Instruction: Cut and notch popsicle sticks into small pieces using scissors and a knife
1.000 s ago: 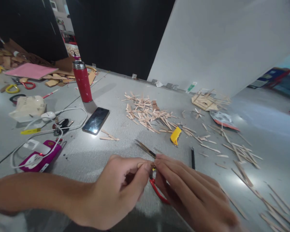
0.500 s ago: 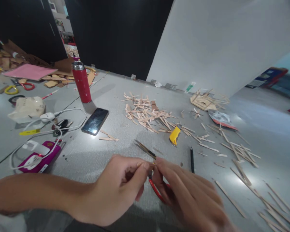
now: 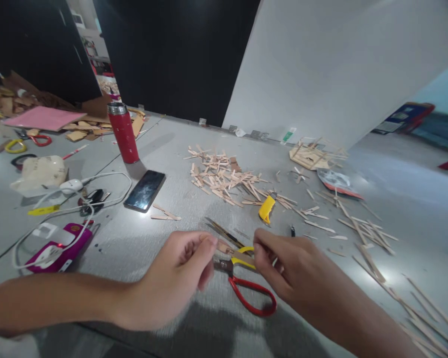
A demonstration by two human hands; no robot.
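My left hand point(image 3: 179, 271) and my right hand point(image 3: 287, 263) hover low over the grey table point(image 3: 194, 134), a small gap between them. Both are pinched shut. A short tan wooden stick point(image 3: 234, 252) runs between their fingertips; motion blur hides whether it is one piece or two. Directly under the stick lie scissors with red and yellow handles point(image 3: 252, 298), flat on the table. A thin dark pair of sticks point(image 3: 222, 229) lies just beyond my fingers.
A heap of cut wooden sticks point(image 3: 224, 174), a yellow utility knife point(image 3: 266, 209) and a black pen point(image 3: 292, 230) lie ahead. Long sticks point(image 3: 373, 258) scatter to the right. To the left are a phone point(image 3: 145, 190), red flask point(image 3: 123, 134), and pink device with white cable point(image 3: 59, 243).
My hands have drawn apart and lifted slightly, uncovering the scissors that lay beneath them. The right hand pulled back to the right. The view tilted a little.
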